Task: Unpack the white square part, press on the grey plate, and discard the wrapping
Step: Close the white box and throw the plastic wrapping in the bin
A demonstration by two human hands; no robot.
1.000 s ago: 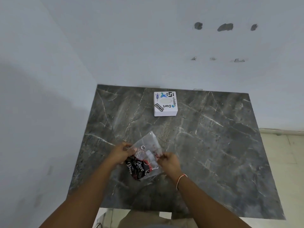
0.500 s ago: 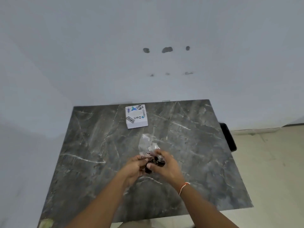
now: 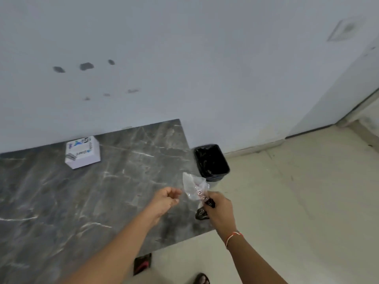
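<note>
Head view: right hand [image 3: 219,210] clenched on crumpled clear plastic wrapping [image 3: 194,186] past the grey marble desk's [image 3: 102,201] right edge — black bin [image 3: 211,160] just beyond. Left hand [image 3: 165,198] loosely curled, empty. White square boxed part [image 3: 83,152] near far edge — discarding apparently remains.

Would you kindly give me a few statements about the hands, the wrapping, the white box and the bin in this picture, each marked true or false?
1. The right hand grips the crumpled clear wrapping. True.
2. The left hand also holds the wrapping. False: it is empty, fingers loosely curled, apart from the wrapping.
3. The white box sits on the grey marble table, near the wall. True.
4. The black bin stands on the table. False: it stands on the floor beside the table's right edge.
5. The wrapping is already inside the bin. False: it is held above the table's edge, short of the bin.
</note>
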